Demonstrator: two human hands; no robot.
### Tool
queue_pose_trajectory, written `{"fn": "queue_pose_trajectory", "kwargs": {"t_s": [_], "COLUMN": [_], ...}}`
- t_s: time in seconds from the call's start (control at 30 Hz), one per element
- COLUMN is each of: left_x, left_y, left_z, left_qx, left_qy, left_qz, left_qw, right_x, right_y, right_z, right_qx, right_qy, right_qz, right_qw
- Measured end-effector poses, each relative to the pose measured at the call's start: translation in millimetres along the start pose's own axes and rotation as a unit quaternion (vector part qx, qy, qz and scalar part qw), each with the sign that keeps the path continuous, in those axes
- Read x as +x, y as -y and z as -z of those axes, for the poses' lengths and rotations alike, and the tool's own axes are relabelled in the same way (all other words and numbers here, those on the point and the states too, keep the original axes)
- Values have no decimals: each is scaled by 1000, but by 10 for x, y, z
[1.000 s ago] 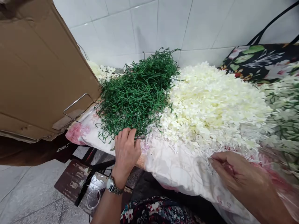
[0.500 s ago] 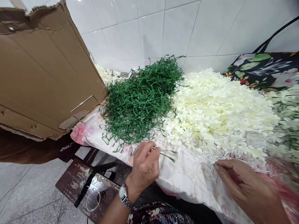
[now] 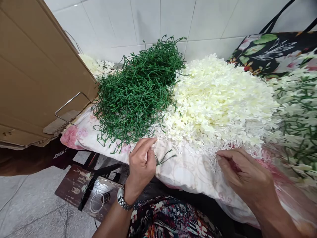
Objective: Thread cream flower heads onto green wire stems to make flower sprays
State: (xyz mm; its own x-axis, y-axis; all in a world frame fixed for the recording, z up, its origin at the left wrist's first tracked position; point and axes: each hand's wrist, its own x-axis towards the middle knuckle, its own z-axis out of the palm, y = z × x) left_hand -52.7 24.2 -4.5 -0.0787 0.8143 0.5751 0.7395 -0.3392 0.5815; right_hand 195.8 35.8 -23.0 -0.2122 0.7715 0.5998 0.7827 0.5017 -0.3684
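My left hand (image 3: 141, 162), a watch on its wrist, is closed in a pinch on a thin green plastic stem (image 3: 165, 157) just in front of a big heap of green stems (image 3: 138, 92). My right hand (image 3: 244, 172) is curled with fingertips pinched at the fringe of thin white stamens (image 3: 223, 150) along the near edge of a large heap of cream artificial flowers (image 3: 218, 99). What its fingers hold is too small to make out. Both heaps lie on a pale floral cloth (image 3: 190, 172).
A large cardboard sheet (image 3: 37, 72) with a metal wire handle (image 3: 71, 109) leans at the left. A dark floral bag (image 3: 274, 53) stands at the back right against the white tiled wall. Assembled flower sprigs (image 3: 297, 112) lie at the right. A worn wooden stool (image 3: 86, 195) stands on the floor below.
My left hand has drawn a single green stem out of the green heap toward me. My right hand has moved up to the white stamens at the flower heap's edge.
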Motion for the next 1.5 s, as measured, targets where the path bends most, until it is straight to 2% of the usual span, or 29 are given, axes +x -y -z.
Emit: {"fn": "queue_pose_trajectory", "kwargs": {"t_s": [0.1,0.3,0.43,0.5,0.63,0.77,0.87,0.93,1.03,1.1,1.2,1.3,1.4,1.5], "left_x": [64,54,-27,-64,-59,110,291,389,466,478,475,470,457,424], "left_y": [-40,-67,-78,-94,-183,-343,-480,-552,-595,-587,-566,-567,-590,-626], "left_z": [49,214,241,209,81,-147,-387,-547,-714,-746,-686,-590,-540,-530], "left_qx": [-18,8,52,64,50,70,123,156,201,197,132,14,-83,-162], "left_qy": [21,45,126,145,139,177,217,245,251,242,237,248,244,249], "left_qz": [19,-3,-59,-78,-105,-119,-161,-216,-243,-243,-187,-55,79,183], "left_qw": [999,999,989,984,983,974,955,932,915,919,944,967,963,937], "right_x": [13,21,10,17,55,70,69,73,80,78,68,63,83,125], "right_y": [18,30,13,9,22,31,25,24,23,17,2,5,67,185], "right_z": [18,32,26,43,100,119,102,96,100,102,100,113,159,204], "right_qx": [-5,7,31,28,23,35,50,56,68,74,82,99,123,132], "right_qy": [2,9,21,18,-4,-5,-2,-5,-14,-16,-15,-18,-25,-29], "right_qz": [-4,-21,-32,-35,-25,-24,-27,-30,-30,-34,-40,-44,-54,-47], "right_qw": [1000,1000,999,999,999,999,998,998,997,997,996,994,991,990]}}
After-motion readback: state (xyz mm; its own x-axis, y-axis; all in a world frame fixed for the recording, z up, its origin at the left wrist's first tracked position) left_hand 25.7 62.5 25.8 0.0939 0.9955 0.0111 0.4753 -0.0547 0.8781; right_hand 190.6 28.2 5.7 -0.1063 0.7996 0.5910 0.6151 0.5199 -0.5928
